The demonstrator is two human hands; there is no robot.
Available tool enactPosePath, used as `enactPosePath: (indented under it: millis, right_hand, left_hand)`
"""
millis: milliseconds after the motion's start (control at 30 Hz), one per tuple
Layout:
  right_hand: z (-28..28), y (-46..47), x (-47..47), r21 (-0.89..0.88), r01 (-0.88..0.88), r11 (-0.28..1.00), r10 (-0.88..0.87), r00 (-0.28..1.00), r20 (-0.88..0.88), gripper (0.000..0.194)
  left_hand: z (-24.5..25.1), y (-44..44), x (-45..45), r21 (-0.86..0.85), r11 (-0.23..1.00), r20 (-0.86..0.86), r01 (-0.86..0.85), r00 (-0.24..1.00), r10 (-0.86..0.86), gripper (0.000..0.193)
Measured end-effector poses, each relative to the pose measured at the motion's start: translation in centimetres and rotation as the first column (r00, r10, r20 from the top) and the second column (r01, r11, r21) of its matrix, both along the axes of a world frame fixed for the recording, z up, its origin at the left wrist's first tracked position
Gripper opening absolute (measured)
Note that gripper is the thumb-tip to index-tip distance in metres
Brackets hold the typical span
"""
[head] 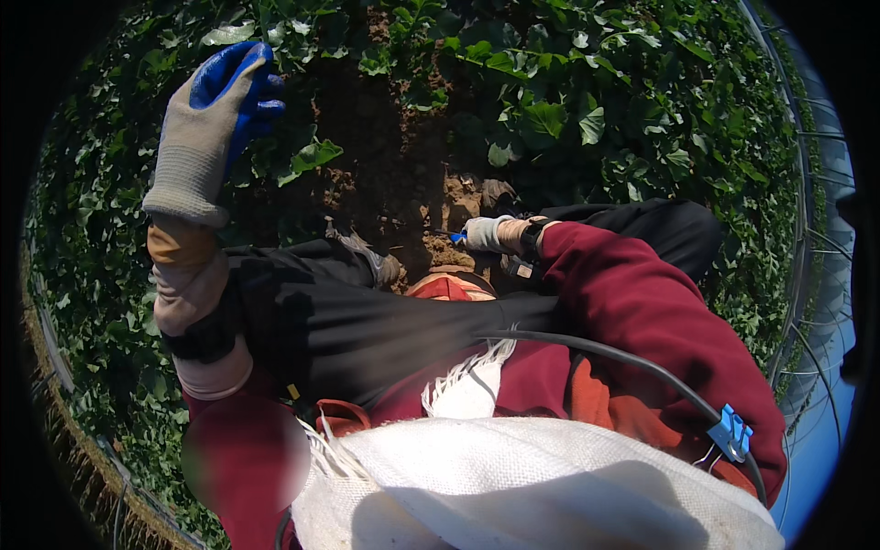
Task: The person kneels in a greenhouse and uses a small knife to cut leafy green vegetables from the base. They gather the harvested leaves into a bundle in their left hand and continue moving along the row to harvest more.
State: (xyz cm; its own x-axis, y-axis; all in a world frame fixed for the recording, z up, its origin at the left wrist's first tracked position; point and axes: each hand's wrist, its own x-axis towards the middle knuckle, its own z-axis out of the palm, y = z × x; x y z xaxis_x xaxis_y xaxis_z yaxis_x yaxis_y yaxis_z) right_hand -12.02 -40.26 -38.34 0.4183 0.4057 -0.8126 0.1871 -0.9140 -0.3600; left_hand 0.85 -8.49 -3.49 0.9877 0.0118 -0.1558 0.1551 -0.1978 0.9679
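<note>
My left hand (230, 89), in a grey knit work glove with a blue coated palm, is raised over leafy green plants at the upper left. Its fingers are bent and their tips partly turned away; nothing plainly shows in them. My right hand (481, 234), gloved the same way, is low near the soil at the centre, beside my bent leg. A thin dark rod (436, 231) reaches from it toward the left; its kind is unclear. Below the hand lies a clod of soil (447, 250). A broad green leaf (315, 158) stands between the hands, nearer the left.
Dense leafy crop plants (543, 120) grow on both sides of a strip of bare brown soil (375, 130). My legs in dark trousers (632, 220) are spread wide at the soil. A black cable (605, 350) with a blue clip (730, 433) crosses my body. Hoops and plastic sheeting (821, 172) curve along the right rim.
</note>
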Motion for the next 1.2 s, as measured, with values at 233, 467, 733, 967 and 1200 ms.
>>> enactPosePath:
  millis: [233, 467, 733, 967, 1200]
  right_hand:
    - [3.5, -2.2, -1.1, 0.042, 0.025, 0.999, -0.028, 0.998, 0.059, 0.038]
    - [3.8, -0.9, 1.3, 0.138, 0.324, 0.936, -0.346, 0.922, 0.176, 0.036]
    - [0.8, -1.4, 7.3, 0.143, 0.986, 0.088, -0.917, 0.136, -0.375, 0.053]
    - [-2.4, -0.8, 16.4, 0.042, 0.984, -0.173, -0.704, -0.094, -0.704, 0.057]
    - [-5.3, -0.9, 18.2, -0.148, 0.947, -0.287, -0.556, -0.290, -0.779, 0.056]
  left_hand:
    - [0.0, 0.0, 0.0, 0.042, 0.999, -0.031, -0.001, 1.000, 0.002, 0.033]
    - [-0.3, -0.2, -0.2, 0.024, 1.000, -0.055, -0.001, 0.999, 0.002, 0.033]
    - [-0.8, -0.1, 0.2, -0.013, 0.997, -0.038, 0.075, 0.996, -0.076, 0.034]
    - [-0.6, -1.4, 0.1, 0.025, 0.997, -0.049, 0.068, 0.997, -0.067, 0.034]
    - [-0.2, -2.4, 0.6, 0.077, 0.995, -0.122, 0.059, 0.991, -0.049, 0.036]
